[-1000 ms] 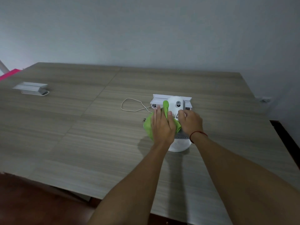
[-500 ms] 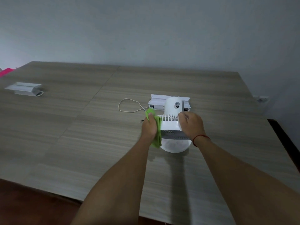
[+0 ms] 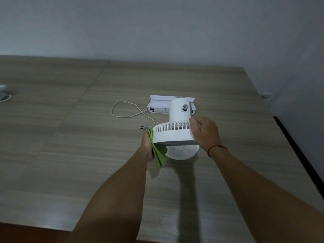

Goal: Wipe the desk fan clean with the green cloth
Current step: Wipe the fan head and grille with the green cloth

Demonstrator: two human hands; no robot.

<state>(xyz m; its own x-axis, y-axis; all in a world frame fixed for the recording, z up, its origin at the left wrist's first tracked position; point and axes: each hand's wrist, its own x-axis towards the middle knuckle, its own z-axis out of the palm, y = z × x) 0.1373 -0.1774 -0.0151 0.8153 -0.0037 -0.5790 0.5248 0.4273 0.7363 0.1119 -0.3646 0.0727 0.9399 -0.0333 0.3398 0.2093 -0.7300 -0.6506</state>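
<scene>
A small white desk fan (image 3: 172, 132) stands on the wooden table (image 3: 87, 155), its slatted rear grille and motor housing facing me, its round base below. My left hand (image 3: 148, 146) grips the folded green cloth (image 3: 158, 153) and presses it against the left rim of the fan's head. My right hand (image 3: 204, 133) clasps the right side of the grille and holds the fan steady. The fan's front face is hidden from me.
A white cord (image 3: 126, 111) with a plug loops on the table left of the fan. A white box-like unit (image 3: 168, 104) lies just behind the fan. Another white object (image 3: 3, 92) sits at the far left edge. The table's right edge runs near a dark floor strip.
My left hand slid the cloth from the top of the fan's rear down to its left rim and lower side. My right hand stayed on the right of the grille.
</scene>
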